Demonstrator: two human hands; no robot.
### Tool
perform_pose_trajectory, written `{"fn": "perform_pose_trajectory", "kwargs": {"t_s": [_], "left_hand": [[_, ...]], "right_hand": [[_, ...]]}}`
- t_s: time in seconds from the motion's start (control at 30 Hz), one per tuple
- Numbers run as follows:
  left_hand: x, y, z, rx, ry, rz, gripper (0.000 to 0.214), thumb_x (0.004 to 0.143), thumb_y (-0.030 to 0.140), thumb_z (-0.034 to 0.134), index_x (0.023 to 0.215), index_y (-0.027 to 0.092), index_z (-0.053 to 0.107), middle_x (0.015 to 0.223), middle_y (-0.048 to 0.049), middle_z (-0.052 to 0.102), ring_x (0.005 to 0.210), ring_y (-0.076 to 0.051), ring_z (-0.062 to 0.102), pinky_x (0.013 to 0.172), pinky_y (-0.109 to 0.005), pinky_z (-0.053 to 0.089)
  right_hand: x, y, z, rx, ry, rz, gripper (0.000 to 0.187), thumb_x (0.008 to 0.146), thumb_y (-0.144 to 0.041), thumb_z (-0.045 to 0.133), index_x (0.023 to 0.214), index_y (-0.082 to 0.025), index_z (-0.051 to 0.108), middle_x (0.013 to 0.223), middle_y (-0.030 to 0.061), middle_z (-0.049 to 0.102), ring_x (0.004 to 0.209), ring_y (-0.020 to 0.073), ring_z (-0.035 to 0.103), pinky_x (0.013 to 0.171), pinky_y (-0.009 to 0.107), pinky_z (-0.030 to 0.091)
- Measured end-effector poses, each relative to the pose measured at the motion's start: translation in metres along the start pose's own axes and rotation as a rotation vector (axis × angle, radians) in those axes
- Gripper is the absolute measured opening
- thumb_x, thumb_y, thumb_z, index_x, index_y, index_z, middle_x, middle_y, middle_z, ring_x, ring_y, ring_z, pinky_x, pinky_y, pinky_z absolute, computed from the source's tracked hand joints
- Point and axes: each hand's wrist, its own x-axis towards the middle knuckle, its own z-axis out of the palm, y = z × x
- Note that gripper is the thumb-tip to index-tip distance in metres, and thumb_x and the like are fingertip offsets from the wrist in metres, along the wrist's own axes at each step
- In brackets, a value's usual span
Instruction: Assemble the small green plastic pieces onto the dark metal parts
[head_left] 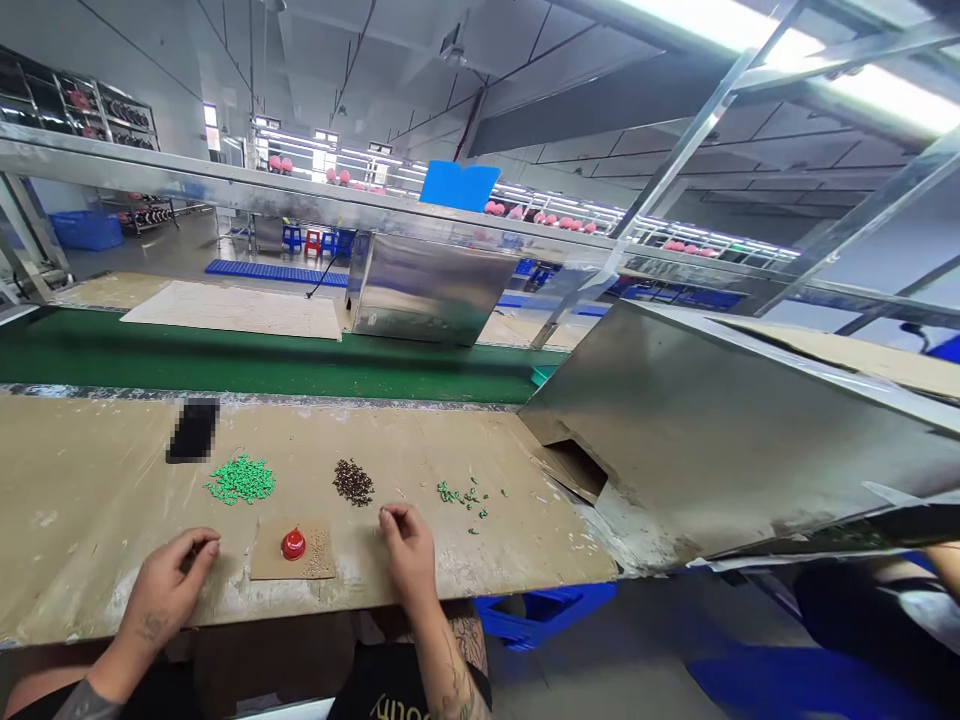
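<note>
My left hand [169,583] rests at the table's near edge, left of a cardboard piece [268,566]. Its fingers are curled with thumb and forefinger close together; anything between them is too small to make out. My right hand [410,555] is to the right of the cardboard, its fingers bent into a pinch whose contents are hidden. On the cardboard sit a shiny red dome-shaped piece [293,544] and many tiny light grains [319,552]. Beyond lie a pile of small green pieces [243,480] and a pile of dark brown pieces [353,482]. Scattered green-and-dark pieces [461,494] lie right of my right hand.
A blurred black object [193,430] lies at the table's back left. Behind the worktable [420,440] runs a green belt [187,355]. A large metal box [675,440] with a low opening stands at right. Beneath the table is a blue crate [551,615]; another person's arm [946,565] shows far right.
</note>
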Motion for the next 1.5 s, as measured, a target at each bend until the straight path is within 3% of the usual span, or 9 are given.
{"fn": "perform_pose_trajectory", "kwargs": {"t_s": [0.1, 0.2, 0.33, 0.57, 0.73, 0.9, 1.07, 1.23, 1.5], "left_hand": [[-0.024, 0.046, 0.005, -0.116, -0.088, 0.081, 0.029, 0.093, 0.046, 0.058, 0.091, 0.022, 0.074, 0.088, -0.0042, 0.078, 0.082, -0.022, 0.074, 0.074, -0.026, 0.057], [-0.037, 0.094, 0.017, -0.210, -0.321, 0.121, 0.022, 0.097, 0.037, 0.056, 0.093, 0.023, 0.072, 0.089, -0.0048, 0.075, 0.081, -0.021, 0.070, 0.073, -0.028, 0.054], [-0.040, 0.124, 0.032, -0.415, -0.429, -0.006, 0.019, 0.096, 0.036, 0.059, 0.096, 0.022, 0.072, 0.092, -0.0062, 0.075, 0.088, -0.022, 0.069, 0.079, -0.031, 0.053], [-0.046, 0.121, 0.030, -0.691, -0.500, -0.205, 0.030, 0.094, 0.047, 0.059, 0.087, 0.018, 0.064, 0.083, -0.0036, 0.065, 0.081, -0.019, 0.060, 0.076, -0.028, 0.049], [-0.042, 0.117, 0.021, -0.649, -0.612, -0.198, 0.023, 0.092, 0.037, 0.055, 0.080, 0.017, 0.058, 0.073, 0.0001, 0.055, 0.070, -0.015, 0.049, 0.067, -0.026, 0.041], [-0.041, 0.107, 0.023, -0.599, -0.604, -0.248, 0.018, 0.087, 0.031, 0.052, 0.074, 0.018, 0.052, 0.069, 0.0010, 0.051, 0.067, -0.015, 0.046, 0.063, -0.026, 0.038], [-0.043, 0.101, 0.025, -0.595, -0.624, -0.286, 0.016, 0.086, 0.027, 0.051, 0.075, 0.017, 0.055, 0.069, 0.0008, 0.055, 0.066, -0.014, 0.048, 0.062, -0.025, 0.039], [-0.043, 0.101, 0.021, -0.520, -0.605, -0.217, 0.014, 0.088, 0.022, 0.053, 0.077, 0.017, 0.060, 0.070, 0.0005, 0.061, 0.066, -0.014, 0.052, 0.061, -0.024, 0.040], [-0.048, 0.091, 0.020, -0.412, -0.409, 0.086, 0.013, 0.097, 0.021, 0.056, 0.091, 0.019, 0.067, 0.082, -0.0035, 0.068, 0.077, -0.017, 0.061, 0.071, -0.028, 0.046]], "right_hand": [[-0.046, -0.020, 0.014, 0.022, -0.093, 0.009, 0.026, 0.089, -0.044, 0.070, 0.084, -0.019, 0.070, 0.077, 0.0032, 0.067, 0.073, 0.0182, 0.062, 0.068, 0.029, 0.052], [-0.081, -0.041, 0.029, 0.096, -0.188, 0.023, 0.024, 0.092, -0.044, 0.069, 0.086, -0.020, 0.069, 0.081, 0.0038, 0.066, 0.077, 0.0185, 0.063, 0.072, 0.029, 0.053], [-0.097, -0.062, 0.042, 0.261, -0.253, 0.025, 0.013, 0.092, -0.035, 0.071, 0.088, -0.023, 0.070, 0.083, 0.0031, 0.064, 0.079, 0.0183, 0.063, 0.072, 0.029, 0.053], [-0.106, -0.070, 0.047, 0.274, -0.372, -0.005, 0.006, 0.091, -0.029, 0.073, 0.088, -0.024, 0.070, 0.086, 0.0022, 0.063, 0.081, 0.0180, 0.063, 0.075, 0.030, 0.052], [-0.106, -0.071, 0.044, 0.190, -0.500, -0.003, 0.005, 0.091, -0.024, 0.072, 0.088, -0.024, 0.067, 0.087, 0.0029, 0.064, 0.083, 0.0187, 0.064, 0.076, 0.032, 0.051], [-0.100, -0.073, 0.047, 0.062, -0.579, -0.082, 0.012, 0.092, -0.016, 0.066, 0.100, -0.025, 0.069, 0.090, 0.0048, 0.067, 0.084, 0.0198, 0.065, 0.074, 0.033, 0.053], [-0.098, -0.071, 0.049, 0.022, -0.628, -0.133, 0.018, 0.093, -0.011, 0.063, 0.100, -0.026, 0.070, 0.088, 0.0037, 0.070, 0.080, 0.0190, 0.067, 0.071, 0.032, 0.054], [-0.103, -0.065, 0.048, 0.037, -0.590, -0.091, 0.010, 0.095, -0.016, 0.063, 0.097, -0.025, 0.067, 0.087, 0.0041, 0.068, 0.079, 0.0194, 0.065, 0.069, 0.033, 0.053], [-0.121, -0.056, 0.059, 0.259, -0.487, 0.224, 0.006, 0.096, -0.029, 0.066, 0.093, -0.025, 0.065, 0.090, 0.0033, 0.062, 0.086, 0.0193, 0.063, 0.075, 0.033, 0.054]]}}
